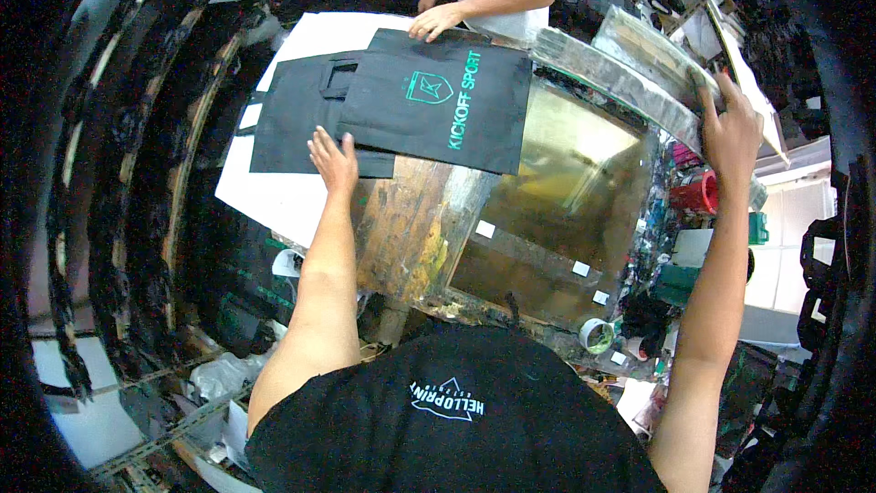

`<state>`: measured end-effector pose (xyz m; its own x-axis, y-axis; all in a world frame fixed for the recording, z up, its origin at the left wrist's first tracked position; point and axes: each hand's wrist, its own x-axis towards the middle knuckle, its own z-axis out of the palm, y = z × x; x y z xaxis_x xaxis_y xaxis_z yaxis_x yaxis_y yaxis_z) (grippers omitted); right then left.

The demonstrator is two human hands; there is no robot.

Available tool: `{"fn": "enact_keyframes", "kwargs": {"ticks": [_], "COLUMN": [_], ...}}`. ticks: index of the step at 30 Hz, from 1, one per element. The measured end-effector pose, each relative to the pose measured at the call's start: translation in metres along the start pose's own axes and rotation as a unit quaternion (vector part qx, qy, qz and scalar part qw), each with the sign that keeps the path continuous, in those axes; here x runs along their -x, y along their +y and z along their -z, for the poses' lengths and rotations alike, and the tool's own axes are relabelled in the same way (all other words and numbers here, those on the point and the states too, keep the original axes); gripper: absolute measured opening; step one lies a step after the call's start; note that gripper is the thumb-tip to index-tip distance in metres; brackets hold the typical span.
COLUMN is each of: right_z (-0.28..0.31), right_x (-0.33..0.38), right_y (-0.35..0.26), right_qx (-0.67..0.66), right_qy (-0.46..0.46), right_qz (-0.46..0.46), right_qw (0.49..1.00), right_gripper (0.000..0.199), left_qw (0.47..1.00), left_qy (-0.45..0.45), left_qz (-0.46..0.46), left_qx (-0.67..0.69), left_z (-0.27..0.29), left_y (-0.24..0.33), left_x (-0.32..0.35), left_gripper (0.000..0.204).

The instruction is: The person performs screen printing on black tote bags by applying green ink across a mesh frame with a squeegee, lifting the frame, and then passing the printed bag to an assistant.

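A black flat bag (493,96) with a green printed crest and lettering lies at the far middle. It overlaps a second black bag (290,119), which has a cut-out handle slot and lies to its left. My left hand (334,162), fingers extended, is at the near edge of the bags where they overlap; whether it presses on them I cannot tell. At the right, my right hand (733,132) is closed round the end of a worn screen-printing frame (630,84), which is tilted up and seen nearly edge-on.
Across from me a co-worker's hand (436,22) rests at the printed bag's far edge. White board (274,199) lies under the bags, beside a stained wooden board (392,228). A shiny, yellowish panel (566,164) spans the centre right. Nearby are a tape roll (597,336) and red container (698,192).
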<state>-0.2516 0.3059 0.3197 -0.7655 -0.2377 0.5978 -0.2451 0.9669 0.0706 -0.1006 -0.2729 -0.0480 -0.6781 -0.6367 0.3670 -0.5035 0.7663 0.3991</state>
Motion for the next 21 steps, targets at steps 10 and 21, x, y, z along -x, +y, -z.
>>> {"fn": "enact_keyframes", "kwargs": {"ticks": [10, 21], "right_z": [-0.004, 0.003], "right_x": [0.016, 0.021], "right_y": [-0.002, -0.002], "right_qx": [0.014, 0.04], "right_qy": [-0.028, -0.022], "right_qz": [-0.005, -0.01], "right_qw": [0.999, 0.999], "right_gripper": [0.046, 0.055], "left_qw": [0.979, 0.904], "left_qy": [-0.158, -0.36], "left_qz": [-0.095, -0.23], "left_qx": [-0.088, 0.002], "left_z": [-0.003, 0.058], "left_y": [-0.012, 0.06], "left_x": [0.057, 0.04], "left_gripper": [0.05, 0.068]}}
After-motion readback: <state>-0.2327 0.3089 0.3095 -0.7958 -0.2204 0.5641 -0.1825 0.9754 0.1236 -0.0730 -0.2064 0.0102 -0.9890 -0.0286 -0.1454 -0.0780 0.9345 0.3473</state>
